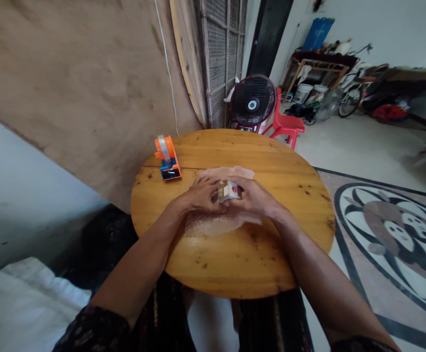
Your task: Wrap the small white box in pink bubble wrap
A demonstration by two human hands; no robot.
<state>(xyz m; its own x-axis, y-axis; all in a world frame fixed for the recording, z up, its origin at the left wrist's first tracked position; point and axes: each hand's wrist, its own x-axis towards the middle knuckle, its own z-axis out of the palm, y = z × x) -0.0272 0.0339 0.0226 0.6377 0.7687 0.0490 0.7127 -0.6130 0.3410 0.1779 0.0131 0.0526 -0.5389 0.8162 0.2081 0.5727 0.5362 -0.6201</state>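
While both hands meet near the centre of the frame, we record a small box [229,191] between them, above a round wooden table [231,266]. The box is pale on its visible faces, with a red mark toward its right end and a brownish left side.

Left hand [204,194]: fingers partly open and curved about the left end of the box, thumb on the near side. Right hand [252,195]: fingers bent round the right end, the gap between thumb and fingers filled by the box. We cannot tell the exact contact of each fingertip, as several are hidden.

Beneath and around the hands we observe a see-through plastic sheet [213,225], showing both beyond them and on the near side; its near part has a bumpy texture. Whether the box touches the sheet, we cannot tell.

Left of the hands, and well apart from them, we log an orange and blue tape dispenser [171,164] with a roll of clear tape, standing near the table's far left edge. Upper centre of the frame: a round fan [253,100], just beside a red chair [289,123]. At right, we note a panda pattern [403,234] on the floor.
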